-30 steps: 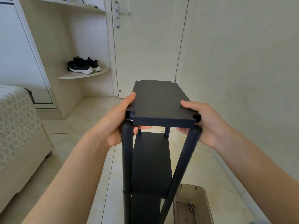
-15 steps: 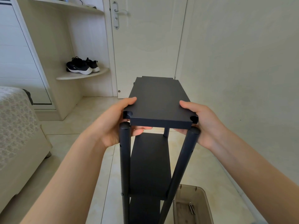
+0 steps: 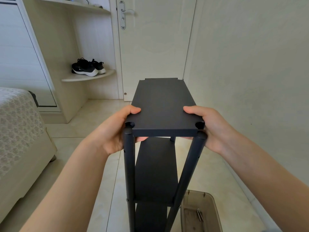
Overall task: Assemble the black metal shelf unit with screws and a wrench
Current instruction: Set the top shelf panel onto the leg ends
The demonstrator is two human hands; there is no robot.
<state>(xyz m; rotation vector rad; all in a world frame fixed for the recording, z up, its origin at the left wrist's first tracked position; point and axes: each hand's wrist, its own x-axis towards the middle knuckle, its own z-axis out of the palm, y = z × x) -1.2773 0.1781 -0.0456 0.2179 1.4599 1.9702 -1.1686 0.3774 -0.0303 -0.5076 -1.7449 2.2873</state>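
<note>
The flat black metal shelf panel point(image 3: 163, 106) sat level atop the standing frame, its near corner notches just above the two black round posts point(image 3: 129, 164). The hands were well apart, the left hand point(image 3: 115, 131) and the right hand point(image 3: 212, 128) each clamping a side edge, thumb above and fingers beneath. The step appeared to be seating the top panel, a lower black shelf point(image 3: 155, 168) being already fixed. The next move would call for pressing it down evenly, then fetching screws, perhaps from the brown plastic bin point(image 3: 215, 206) beside the frame.
</note>
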